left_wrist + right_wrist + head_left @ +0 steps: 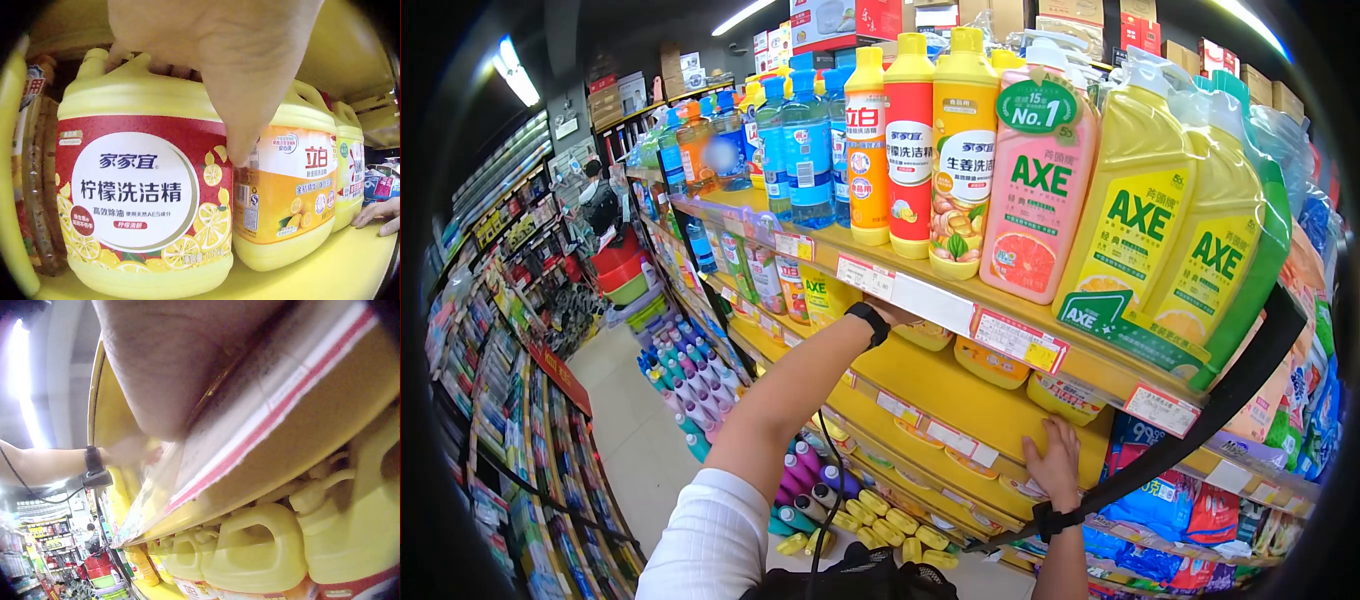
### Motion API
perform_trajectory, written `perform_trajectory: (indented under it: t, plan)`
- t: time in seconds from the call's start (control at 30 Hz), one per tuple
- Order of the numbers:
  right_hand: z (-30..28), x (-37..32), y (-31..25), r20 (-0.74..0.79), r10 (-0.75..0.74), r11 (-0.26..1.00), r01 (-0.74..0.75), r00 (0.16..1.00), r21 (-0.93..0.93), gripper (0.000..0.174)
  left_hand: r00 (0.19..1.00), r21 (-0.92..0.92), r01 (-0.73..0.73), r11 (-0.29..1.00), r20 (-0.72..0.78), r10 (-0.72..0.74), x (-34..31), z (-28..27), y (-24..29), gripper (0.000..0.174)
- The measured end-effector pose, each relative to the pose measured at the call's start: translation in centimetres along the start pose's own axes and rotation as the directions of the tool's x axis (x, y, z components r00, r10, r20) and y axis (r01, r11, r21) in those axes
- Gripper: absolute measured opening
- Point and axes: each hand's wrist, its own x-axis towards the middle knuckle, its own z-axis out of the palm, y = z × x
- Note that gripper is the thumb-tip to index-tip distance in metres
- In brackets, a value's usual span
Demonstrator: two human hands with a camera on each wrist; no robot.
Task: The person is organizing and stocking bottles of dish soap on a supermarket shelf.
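In the left wrist view, a yellow dish soap jug [147,194] with a red lemon label stands upright on the shelf. My left hand [225,44] grips it at the top handle, fingers partly hidden behind the handle and thumb down the near side. An orange-labelled jug [290,187] stands right beside it, with another yellow jug [349,156] farther along. In the head view, the upper shelf hides most of my left hand [897,315]. My right hand [1055,455] rests on the yellow lower shelf, fingers extended below the jug [1065,398] at the right.
Above, the upper shelf [920,300] with price tags carries dish soap bottles [910,150] and large AXE pump bottles [1040,190]. A black strap [1200,420] crosses at the right. Several bottles [700,380] stand on the aisle floor at left, and bagged detergent [1160,500] sits at right.
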Motion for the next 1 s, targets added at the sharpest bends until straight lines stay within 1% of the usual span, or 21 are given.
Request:
perform_trajectory:
  t: [0.4,0.6,0.9,1.0]
  plan:
    - [0.3,0.0,0.2,-0.024,0.018,1.0,-0.017,1.0,0.006,0.047,0.998,-0.018,-0.008,1.0,0.066,0.009,0.9,-1.5,0.5,0.04]
    - [0.3,0.1,0.3,-0.01,0.03,0.999,-0.03,0.999,0.011,0.047,0.995,-0.016,-0.031,0.999,0.094,0.033,1.1,-2.4,1.1,0.039]
    - [0.1,0.0,0.2,0.009,0.037,0.999,-0.037,0.999,0.015,0.047,0.983,0.0,-0.118,0.993,0.143,0.117,0.6,-5.3,3.9,0.036]
    - [0.1,-0.3,0.1,-0.004,0.021,1.0,-0.021,1.0,0.005,0.047,0.975,0.062,-0.173,0.983,0.154,0.161,0.1,-6.8,5.5,0.036]
